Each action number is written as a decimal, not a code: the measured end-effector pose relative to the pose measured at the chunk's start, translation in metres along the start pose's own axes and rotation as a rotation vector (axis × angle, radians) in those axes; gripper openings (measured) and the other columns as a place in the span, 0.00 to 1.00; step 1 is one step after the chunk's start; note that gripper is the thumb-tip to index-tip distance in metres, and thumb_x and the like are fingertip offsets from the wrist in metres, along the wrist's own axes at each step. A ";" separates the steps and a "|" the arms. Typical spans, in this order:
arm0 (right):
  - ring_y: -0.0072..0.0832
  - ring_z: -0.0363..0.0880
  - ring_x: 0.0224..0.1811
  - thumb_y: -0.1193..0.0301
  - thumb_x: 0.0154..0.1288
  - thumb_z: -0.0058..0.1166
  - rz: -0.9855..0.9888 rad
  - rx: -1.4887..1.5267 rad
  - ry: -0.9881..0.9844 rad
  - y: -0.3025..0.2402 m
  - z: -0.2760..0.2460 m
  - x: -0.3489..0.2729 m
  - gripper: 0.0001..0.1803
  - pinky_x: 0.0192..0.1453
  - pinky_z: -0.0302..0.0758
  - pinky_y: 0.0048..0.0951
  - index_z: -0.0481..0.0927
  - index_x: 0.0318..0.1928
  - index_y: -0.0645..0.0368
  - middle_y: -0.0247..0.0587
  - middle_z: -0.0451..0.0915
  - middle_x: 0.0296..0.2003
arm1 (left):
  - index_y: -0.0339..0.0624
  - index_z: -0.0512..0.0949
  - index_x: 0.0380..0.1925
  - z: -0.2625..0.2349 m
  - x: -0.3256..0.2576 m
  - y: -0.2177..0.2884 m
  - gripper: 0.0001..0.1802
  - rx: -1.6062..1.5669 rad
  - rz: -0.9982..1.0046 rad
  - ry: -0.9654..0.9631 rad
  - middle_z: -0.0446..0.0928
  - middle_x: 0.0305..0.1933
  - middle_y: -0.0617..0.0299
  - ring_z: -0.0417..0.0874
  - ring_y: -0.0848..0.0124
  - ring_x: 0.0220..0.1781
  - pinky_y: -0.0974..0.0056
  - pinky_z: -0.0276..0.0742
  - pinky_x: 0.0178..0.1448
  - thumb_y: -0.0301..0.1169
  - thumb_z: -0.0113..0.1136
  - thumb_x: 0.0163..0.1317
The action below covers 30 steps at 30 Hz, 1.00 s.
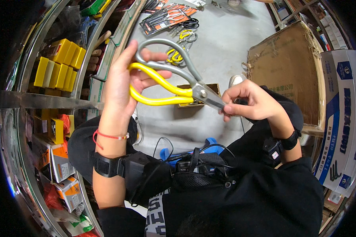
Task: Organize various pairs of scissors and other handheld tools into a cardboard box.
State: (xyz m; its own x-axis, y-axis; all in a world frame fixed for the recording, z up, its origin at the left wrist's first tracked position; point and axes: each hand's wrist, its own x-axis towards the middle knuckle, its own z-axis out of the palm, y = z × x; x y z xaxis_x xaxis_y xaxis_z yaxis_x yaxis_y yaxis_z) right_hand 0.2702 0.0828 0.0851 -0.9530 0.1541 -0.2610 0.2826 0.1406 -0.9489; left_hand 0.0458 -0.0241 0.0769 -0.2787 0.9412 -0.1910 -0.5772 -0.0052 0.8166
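My left hand grips the handles of two large pairs of scissors held together: one with grey handles, one with yellow handles. Their blades meet at a metal pivot and point right. My right hand pinches the blade tips between thumb and fingers. A red string bracelet and a black strap sit on my left forearm; a black band is on my right wrist.
On the grey floor lie more scissors and packaged ones on cards. A metal shelf with yellow boxes stands left. A brown cardboard box and white printed cartons stand right.
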 end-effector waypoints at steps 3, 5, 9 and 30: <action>0.18 0.71 0.21 0.72 0.49 0.47 0.127 0.402 -0.128 -0.003 0.004 -0.007 0.08 0.27 0.65 0.16 0.72 0.27 0.66 0.35 0.74 0.20 | 0.32 0.70 0.35 0.001 0.013 -0.004 0.38 0.193 -0.141 -0.120 0.73 0.36 0.52 0.76 0.65 0.30 0.70 0.72 0.37 0.57 0.24 0.51; 0.19 0.71 0.19 0.71 0.46 0.48 0.174 0.525 -0.004 -0.011 0.003 -0.014 0.10 0.24 0.65 0.16 0.72 0.25 0.68 0.36 0.72 0.20 | 0.33 0.70 0.37 0.000 0.019 -0.007 0.42 0.288 -0.166 -0.127 0.73 0.35 0.54 0.76 0.66 0.32 0.72 0.71 0.36 0.62 0.22 0.48; 0.19 0.66 0.14 0.70 0.44 0.45 0.024 0.658 0.076 0.010 -0.014 -0.019 0.10 0.18 0.61 0.15 0.70 0.19 0.67 0.37 0.69 0.16 | 0.33 0.65 0.43 -0.001 0.034 -0.031 0.43 0.531 -0.190 0.058 0.69 0.42 0.52 0.75 0.68 0.34 0.74 0.72 0.33 0.63 0.21 0.48; 0.16 0.61 0.14 0.69 0.45 0.43 0.649 0.837 0.331 0.086 0.017 0.004 0.05 0.22 0.59 0.18 0.68 0.19 0.57 0.28 0.67 0.15 | 0.35 0.70 0.37 -0.031 0.055 -0.117 0.32 1.489 -0.384 -0.459 0.70 0.40 0.47 0.69 0.61 0.43 0.64 0.63 0.47 0.53 0.26 0.55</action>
State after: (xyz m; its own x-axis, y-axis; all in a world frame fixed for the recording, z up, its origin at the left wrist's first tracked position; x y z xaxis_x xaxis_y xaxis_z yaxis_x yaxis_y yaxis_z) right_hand 0.2891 0.0785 -0.0007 -0.5392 0.2299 -0.8102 0.4352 -0.7475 -0.5018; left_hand 0.0741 0.0183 -0.0460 0.1010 0.8278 -0.5519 0.7466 0.3036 0.5920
